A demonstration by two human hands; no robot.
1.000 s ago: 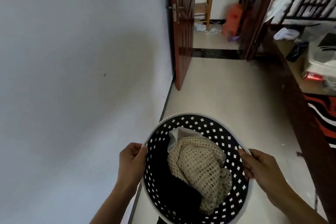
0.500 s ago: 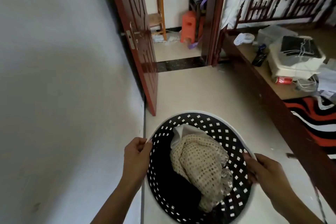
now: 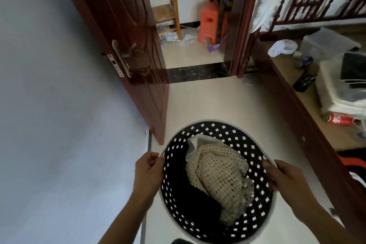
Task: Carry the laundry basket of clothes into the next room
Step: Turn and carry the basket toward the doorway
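Observation:
I hold a round laundry basket (image 3: 219,130) in front of me, black inside with square holes and a white rim. In it lie a cream open-knit garment (image 3: 219,176), a bit of white cloth (image 3: 195,142) and something dark. My left hand (image 3: 148,170) grips the basket's left rim. My right hand (image 3: 281,176) grips the right rim. The basket hangs above the pale floor, a short way from an open doorway (image 3: 196,55).
A dark red door (image 3: 122,31) stands open against the white wall on the left. Beyond the dark threshold strip (image 3: 198,71) are a wooden chair (image 3: 168,14) and an orange stool (image 3: 210,22). A long low wooden bench (image 3: 309,105) with boxes, a bottle and a red can runs along the right.
The view has swung right and moved forward, so the door and doorway are nearer and larger. Both hands keep the same grip on the basket rim.

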